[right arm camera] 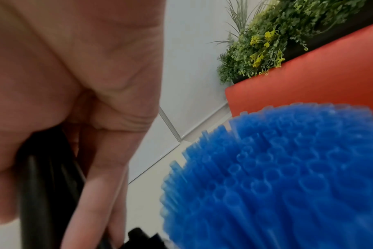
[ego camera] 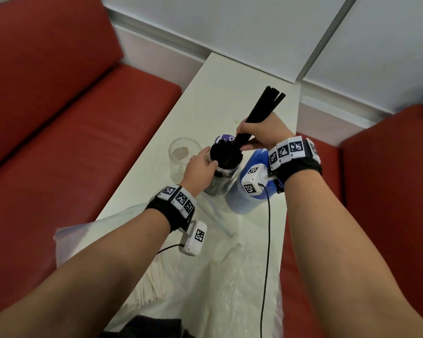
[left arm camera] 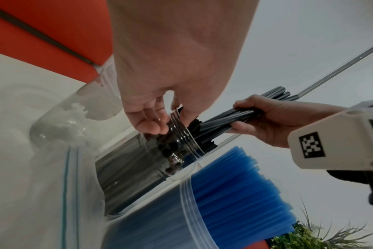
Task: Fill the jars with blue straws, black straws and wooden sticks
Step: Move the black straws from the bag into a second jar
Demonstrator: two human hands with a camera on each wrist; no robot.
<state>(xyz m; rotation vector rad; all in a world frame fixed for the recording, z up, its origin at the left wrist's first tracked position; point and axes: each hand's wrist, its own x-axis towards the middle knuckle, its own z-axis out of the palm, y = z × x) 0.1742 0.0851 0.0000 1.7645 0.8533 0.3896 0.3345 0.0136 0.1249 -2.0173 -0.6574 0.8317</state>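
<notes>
A clear jar (ego camera: 221,176) stands upright on the table, packed with black straws (ego camera: 226,156), and a further bundle of black straws (ego camera: 261,111) slants into its mouth. Just to its right a mass of blue straws (ego camera: 252,164) stands on end. A second clear jar (ego camera: 181,157) stands just left, nearly empty, and pale wooden sticks (ego camera: 149,281) lie near the table's front edge

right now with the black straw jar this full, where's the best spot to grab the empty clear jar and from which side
Take the empty clear jar by its bare side wall just under the rim, coming from its left, the bench side. It stands upright with an open mouth, and the left hand gripping the black straw jar crowds its right side. A wrap around the wall is probably steadier than pinching the thin rim.
</notes>
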